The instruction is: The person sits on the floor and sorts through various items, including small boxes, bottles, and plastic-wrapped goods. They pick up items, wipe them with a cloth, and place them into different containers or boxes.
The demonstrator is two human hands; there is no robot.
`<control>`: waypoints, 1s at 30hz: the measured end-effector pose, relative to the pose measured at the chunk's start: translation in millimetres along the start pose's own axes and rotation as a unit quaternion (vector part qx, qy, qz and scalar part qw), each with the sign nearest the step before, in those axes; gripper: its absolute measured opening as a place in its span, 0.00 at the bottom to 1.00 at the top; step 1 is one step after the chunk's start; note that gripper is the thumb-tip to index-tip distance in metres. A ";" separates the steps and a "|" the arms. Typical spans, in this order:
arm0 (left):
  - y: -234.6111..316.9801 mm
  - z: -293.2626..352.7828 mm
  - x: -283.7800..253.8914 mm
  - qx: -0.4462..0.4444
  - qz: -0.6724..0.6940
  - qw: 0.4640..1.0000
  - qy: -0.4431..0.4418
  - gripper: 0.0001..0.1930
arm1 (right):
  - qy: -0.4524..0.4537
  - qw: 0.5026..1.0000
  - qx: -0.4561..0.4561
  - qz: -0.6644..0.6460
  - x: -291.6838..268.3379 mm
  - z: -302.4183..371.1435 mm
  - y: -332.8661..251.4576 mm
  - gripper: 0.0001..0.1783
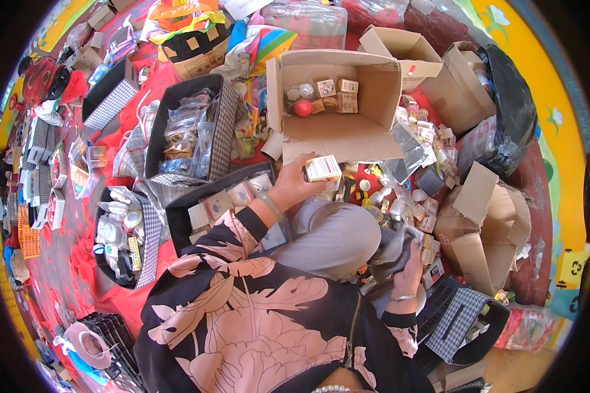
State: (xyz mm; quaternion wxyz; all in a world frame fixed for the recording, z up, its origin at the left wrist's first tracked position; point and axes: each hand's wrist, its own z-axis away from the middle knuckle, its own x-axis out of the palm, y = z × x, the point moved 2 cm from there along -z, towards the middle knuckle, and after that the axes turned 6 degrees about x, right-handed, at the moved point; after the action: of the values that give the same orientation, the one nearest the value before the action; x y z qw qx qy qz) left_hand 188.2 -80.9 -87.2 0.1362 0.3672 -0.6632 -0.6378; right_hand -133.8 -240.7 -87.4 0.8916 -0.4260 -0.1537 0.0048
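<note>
My left hand (294, 182) grips a small white box (322, 168) with red and dark print, just in front of an open cardboard carton (380, 85). Inside that carton lie several small printed boxes (348, 99), a red ball (303, 108) and a clear plastic packet (299, 91). On the right, beside my knee, my right hand (409, 270) is closed on a grey cloth (394, 250). Its fingertips are partly hidden by the cloth. Loose small boxes and bottles (373, 187) are heaped between my knee and the carton.
Left of me stand a dark fabric bin (226, 124) of bagged items, another bin (152, 229) of white packages, and a bin (177, 216) beneath my left arm. To the right are open cardboard cartons (462, 85), a torn carton (485, 242) and a houndstooth bin (455, 327).
</note>
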 end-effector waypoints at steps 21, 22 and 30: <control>6.9 4.1 43.7 -0.028 0.116 0.993 -0.001 0.28 | -0.193 0.970 0.088 0.119 192.5 -121.1 13.6 0.13; 7.0 5.4 45.6 -0.039 0.139 0.989 0.001 0.28 | -0.194 0.967 0.085 0.141 194.0 -113.0 8.7 0.12; 56.0 4.0 32.6 -0.038 0.251 0.967 -0.018 0.28 | -0.183 0.967 0.151 0.090 174.1 -163.0 -8.2 0.09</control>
State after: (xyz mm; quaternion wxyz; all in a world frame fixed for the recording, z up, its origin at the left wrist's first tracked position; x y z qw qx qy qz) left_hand 145.4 -104.2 -44.1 0.2932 0.1720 -0.7120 -0.6144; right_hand 76.4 -345.2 -130.4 0.8981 -0.2903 -0.2730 0.1862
